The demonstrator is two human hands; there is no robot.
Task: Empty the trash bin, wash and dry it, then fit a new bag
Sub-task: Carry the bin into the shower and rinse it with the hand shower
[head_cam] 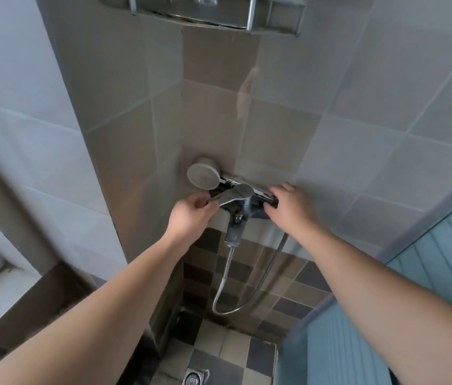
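Observation:
A chrome shower mixer tap (242,207) is fixed to the tiled wall at the centre of the head view. My left hand (191,215) pinches the end of the tap's lever handle (233,195). My right hand (291,208) grips the shower head's handle (270,200), which lies across the top of the tap. The round white shower head (203,173) points up at the left of the tap. A metal hose (236,287) loops down from the tap's spout. No trash bin is in view.
A metal corner shelf (219,12) hangs on the wall above. A floor drain (192,377) sits in the checkered tile floor below. A blue panel (427,273) stands at the right, and a dark ledge under a window (38,295) at the left.

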